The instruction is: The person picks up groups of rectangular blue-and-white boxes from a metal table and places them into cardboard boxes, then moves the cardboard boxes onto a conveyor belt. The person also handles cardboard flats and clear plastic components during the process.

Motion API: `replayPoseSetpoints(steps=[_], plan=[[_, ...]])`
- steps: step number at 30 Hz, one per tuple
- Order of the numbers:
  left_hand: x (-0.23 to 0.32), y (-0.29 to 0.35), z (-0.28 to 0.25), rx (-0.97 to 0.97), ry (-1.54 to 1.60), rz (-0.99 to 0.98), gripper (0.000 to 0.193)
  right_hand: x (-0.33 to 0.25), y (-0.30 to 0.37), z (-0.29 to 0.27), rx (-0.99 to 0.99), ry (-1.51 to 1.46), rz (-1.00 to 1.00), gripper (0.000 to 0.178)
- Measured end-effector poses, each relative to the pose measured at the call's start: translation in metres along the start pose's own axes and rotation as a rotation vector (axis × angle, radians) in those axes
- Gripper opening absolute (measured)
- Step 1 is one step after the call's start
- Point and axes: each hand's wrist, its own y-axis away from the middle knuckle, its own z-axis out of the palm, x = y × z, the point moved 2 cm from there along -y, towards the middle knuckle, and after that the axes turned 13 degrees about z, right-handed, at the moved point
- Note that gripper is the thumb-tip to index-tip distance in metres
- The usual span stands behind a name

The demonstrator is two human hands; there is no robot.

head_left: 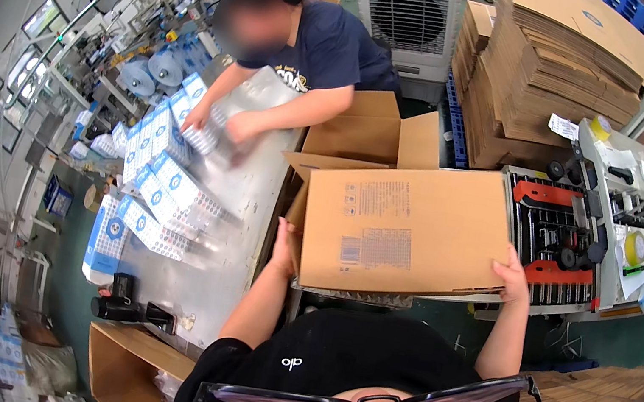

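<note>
Between my hands is a brown cardboard box (pixel 446 231), tilted so that a broad printed side faces up. My left hand (pixel 285 250) presses against the box's left end, its fingers pointing away from me. At the near right corner, my right hand (pixel 510 277) grips the edge with the thumb on the upper face. What lies under the box is mostly hidden. Just beyond it stands another cardboard box (pixel 355 136) with its flaps raised.
Across the metal table (pixel 228 271), a co-worker (pixel 327 51) handles white-and-blue packs (pixel 160 142). A roller machine with red guides (pixel 546 275) stands at right. Flattened cartons (pixel 545 85) are stacked behind. An open carton (pixel 127 378) sits at lower left.
</note>
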Motion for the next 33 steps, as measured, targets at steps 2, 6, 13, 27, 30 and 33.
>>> replayPoseSetpoints(steps=[2, 6, 13, 27, 30, 33], plan=[[-0.025, -0.009, -0.033, -0.180, -0.113, 0.096, 0.089, -0.019, -0.006, 0.047, -0.060, 0.234, -0.044, 0.069], [-0.022, -0.011, -0.109, 0.108, -0.611, -0.242, 0.105, 0.025, -0.054, 0.167, -0.958, 0.517, 0.164, 0.093], [0.040, 0.014, -0.108, 0.161, -1.335, 0.259, 0.068, 0.145, -0.035, 0.249, -0.506, 2.019, -0.108, 0.035], [0.333, -0.004, -0.360, 1.248, -1.523, 0.746, 0.088, 0.154, -0.132, 0.428, -0.560, 1.359, -0.410, 0.046], [0.347, 0.007, -0.495, 1.198, -0.734, 0.838, 0.092, 0.180, -0.195, 0.578, -0.785, 1.400, -0.511, 0.052], [0.324, -0.001, -0.503, 0.992, -0.283, 0.841, 0.086, 0.253, -0.289, 0.684, -0.703, 1.342, -0.452, 0.065]])
